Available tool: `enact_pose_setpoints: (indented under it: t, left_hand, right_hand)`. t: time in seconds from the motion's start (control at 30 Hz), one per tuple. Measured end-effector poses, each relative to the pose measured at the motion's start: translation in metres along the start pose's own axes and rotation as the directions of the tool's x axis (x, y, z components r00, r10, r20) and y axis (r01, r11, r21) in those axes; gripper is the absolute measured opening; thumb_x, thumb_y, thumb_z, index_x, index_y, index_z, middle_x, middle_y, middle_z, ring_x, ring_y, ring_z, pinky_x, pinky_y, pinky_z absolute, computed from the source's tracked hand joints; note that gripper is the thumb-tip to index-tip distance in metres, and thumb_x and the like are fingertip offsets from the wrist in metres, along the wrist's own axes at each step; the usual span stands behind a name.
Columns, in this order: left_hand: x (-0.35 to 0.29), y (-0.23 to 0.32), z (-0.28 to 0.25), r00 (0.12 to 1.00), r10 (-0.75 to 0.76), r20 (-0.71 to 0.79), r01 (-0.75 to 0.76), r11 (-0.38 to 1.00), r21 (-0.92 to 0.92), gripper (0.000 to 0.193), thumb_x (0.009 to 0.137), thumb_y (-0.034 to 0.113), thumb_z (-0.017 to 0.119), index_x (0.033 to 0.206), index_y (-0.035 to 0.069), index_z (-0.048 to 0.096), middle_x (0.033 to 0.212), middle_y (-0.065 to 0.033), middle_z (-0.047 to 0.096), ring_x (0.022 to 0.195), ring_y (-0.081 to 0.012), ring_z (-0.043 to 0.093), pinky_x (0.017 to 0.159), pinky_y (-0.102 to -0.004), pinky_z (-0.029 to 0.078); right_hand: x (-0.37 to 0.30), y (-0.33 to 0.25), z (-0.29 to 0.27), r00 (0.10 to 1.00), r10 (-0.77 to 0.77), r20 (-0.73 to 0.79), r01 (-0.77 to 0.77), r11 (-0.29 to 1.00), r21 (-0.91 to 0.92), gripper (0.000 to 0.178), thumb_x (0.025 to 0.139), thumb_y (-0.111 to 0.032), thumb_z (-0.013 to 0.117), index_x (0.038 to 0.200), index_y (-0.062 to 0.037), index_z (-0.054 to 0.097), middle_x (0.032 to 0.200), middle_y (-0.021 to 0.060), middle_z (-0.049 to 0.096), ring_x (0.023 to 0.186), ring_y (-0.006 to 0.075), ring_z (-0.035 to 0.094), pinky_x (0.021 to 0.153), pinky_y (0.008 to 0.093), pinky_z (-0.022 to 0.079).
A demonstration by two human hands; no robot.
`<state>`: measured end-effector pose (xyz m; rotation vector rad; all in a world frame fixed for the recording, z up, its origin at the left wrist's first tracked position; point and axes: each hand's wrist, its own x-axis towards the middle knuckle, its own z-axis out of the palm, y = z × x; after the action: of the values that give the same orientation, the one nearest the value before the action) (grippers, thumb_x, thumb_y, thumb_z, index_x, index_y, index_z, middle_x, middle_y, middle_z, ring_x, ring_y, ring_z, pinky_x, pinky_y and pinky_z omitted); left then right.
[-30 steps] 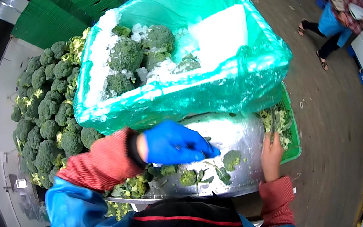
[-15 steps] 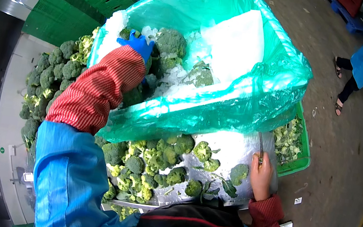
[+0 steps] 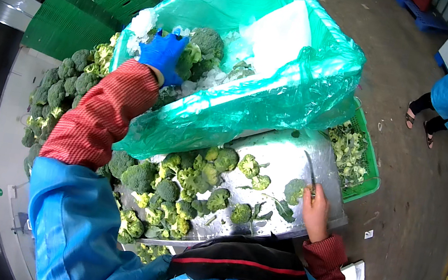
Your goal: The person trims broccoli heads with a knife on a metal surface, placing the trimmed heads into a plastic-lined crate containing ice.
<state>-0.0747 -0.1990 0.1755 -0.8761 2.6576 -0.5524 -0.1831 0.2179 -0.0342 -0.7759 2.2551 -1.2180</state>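
My left hand (image 3: 164,56), in a blue glove, reaches into a large bin lined with a green plastic bag (image 3: 277,110). Its fingers are spread above broccoli and crushed ice; whatever lies under the palm is hidden. A broccoli head (image 3: 207,43) sits just right of the glove, half among the ice (image 3: 210,80). My bare right hand (image 3: 316,207) is closed round the handle of a knife (image 3: 310,170), its blade pointing away from me over the metal table (image 3: 288,151). One broccoli piece (image 3: 294,191) lies beside that hand.
Cut broccoli florets (image 3: 186,184) cover the table's left part. Whole heads (image 3: 58,93) are piled further left, near green crates (image 3: 77,18). A green crate (image 3: 371,181) of trimmings stands at the right. Beyond it, a person in a blue apron (image 3: 447,95) is on the floor.
My left glove has spread its fingers wider inside the bin. The lined bin appears further left in view, baring more table near the knife. My right hand keeps the knife, its blade tilted more leftward.
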Motion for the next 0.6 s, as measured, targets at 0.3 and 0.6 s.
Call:
enact_pose_setpoints:
  t: [0.3,0.6]
  left_hand:
    - [0.033,0.01,0.021,0.979,-0.199,-0.048,0.195,0.977,-0.084,0.106,0.052,0.04,0.082,0.141,0.014,0.031,0.141,-0.0245,0.034,0.13,-0.0375,0.035,0.106,-0.0519,0.031]
    - [-0.018,-0.069,0.012,0.971,-0.236,-0.027,-0.147,-0.507,-0.849,0.045,0.081,0.014,0.065,0.122,0.002,0.052,0.117,-0.011,0.059,0.1,-0.0205,0.06,0.085,-0.0354,0.05]
  right_hand:
    - [-0.027,-0.001,-0.002,0.998,-0.062,-0.028,0.058,0.993,-0.104,0.017,0.086,-0.015,0.058,0.091,-0.0004,0.052,0.076,0.0236,0.06,0.07,0.0439,0.058,0.057,0.0486,0.044]
    - [-0.019,-0.011,0.019,0.991,0.009,0.136,0.027,0.964,-0.264,0.039,0.088,-0.021,0.053,0.122,-0.0065,0.042,0.085,0.0227,0.063,0.072,0.043,0.06,0.061,0.0499,0.047]
